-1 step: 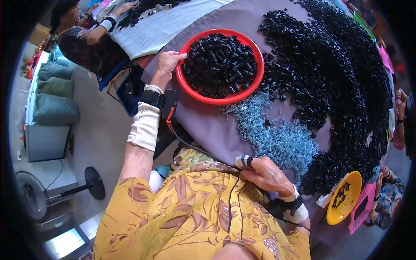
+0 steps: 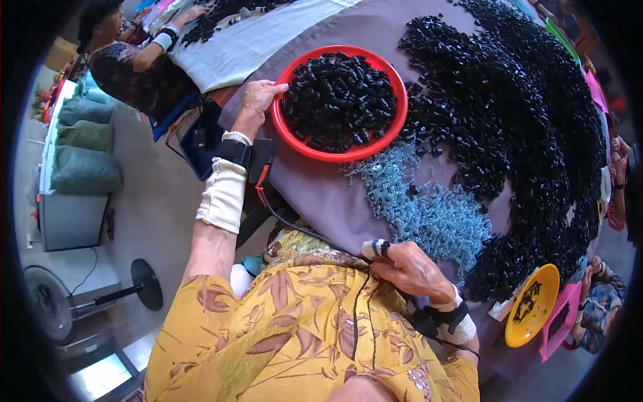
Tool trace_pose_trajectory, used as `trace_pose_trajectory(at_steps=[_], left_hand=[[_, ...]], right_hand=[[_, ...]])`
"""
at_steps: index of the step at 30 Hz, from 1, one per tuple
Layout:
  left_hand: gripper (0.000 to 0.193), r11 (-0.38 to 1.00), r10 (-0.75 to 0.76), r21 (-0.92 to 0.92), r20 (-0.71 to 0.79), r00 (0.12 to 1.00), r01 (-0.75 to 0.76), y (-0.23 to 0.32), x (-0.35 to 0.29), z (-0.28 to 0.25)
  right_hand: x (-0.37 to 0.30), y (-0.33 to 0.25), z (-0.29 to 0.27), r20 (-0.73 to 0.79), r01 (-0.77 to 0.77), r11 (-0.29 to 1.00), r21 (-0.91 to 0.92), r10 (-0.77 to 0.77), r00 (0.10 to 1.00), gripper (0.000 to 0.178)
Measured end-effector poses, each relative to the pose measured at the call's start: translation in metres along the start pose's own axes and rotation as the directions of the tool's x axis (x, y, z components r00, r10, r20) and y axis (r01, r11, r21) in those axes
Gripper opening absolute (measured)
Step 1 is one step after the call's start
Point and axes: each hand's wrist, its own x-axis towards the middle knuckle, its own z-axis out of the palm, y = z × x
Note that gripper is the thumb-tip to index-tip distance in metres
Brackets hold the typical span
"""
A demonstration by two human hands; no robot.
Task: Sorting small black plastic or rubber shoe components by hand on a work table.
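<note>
My left hand is closed on the left rim of a round red basin, thumb over the edge. Small black plastic pieces fill the basin, which is at the table's near left side. Close to my body, by the table edge, my right hand is curled with fingers bent inward. White material with dark stripes shows at its fingertips; what the fingers hold, if anything, is hidden. Just beyond that hand lies a pile of small pale blue springs, spread on the purple cloth.
A broad heap of black pieces covers the table's right side. A yellow basin and a pink basket stand at the near right. A black cable crosses before my body. Another person works at far left.
</note>
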Motion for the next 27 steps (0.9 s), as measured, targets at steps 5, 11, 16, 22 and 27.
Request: trace_pose_trajectory(at_steps=[5,11,16,22,27], left_hand=[[0.015,0.991,-0.009,0.136,-0.003,1.0,0.009,0.001,0.0,-0.005],[0.011,0.992,0.008,0.126,0.085,0.996,-0.019,-0.004,-0.003,-0.021],[0.019,0.986,-0.02,-0.162,0.146,0.989,0.044,-0.007,-0.014,-0.015],[0.027,0.89,-0.009,-0.44,0.25,0.968,0.122,-0.007,-0.018,-0.017],[0.026,0.882,0.022,-0.467,0.173,0.985,0.063,-0.008,-0.02,-0.041]], right_hand=[[0.01,-0.025,-0.007,-0.011,0.017,0.996,0.086,-0.016,1.0,0.017],[0.026,-0.045,-0.017,0.034,0.084,0.99,0.112,-0.089,0.995,0.031],[0.035,-0.053,-0.018,0.076,0.078,0.991,0.113,-0.086,0.993,0.026],[0.038,-0.046,-0.007,0.085,0.122,0.983,0.138,-0.134,0.987,0.019],[0.044,-0.054,-0.001,0.096,0.161,0.977,0.138,-0.175,0.98,0.012]])
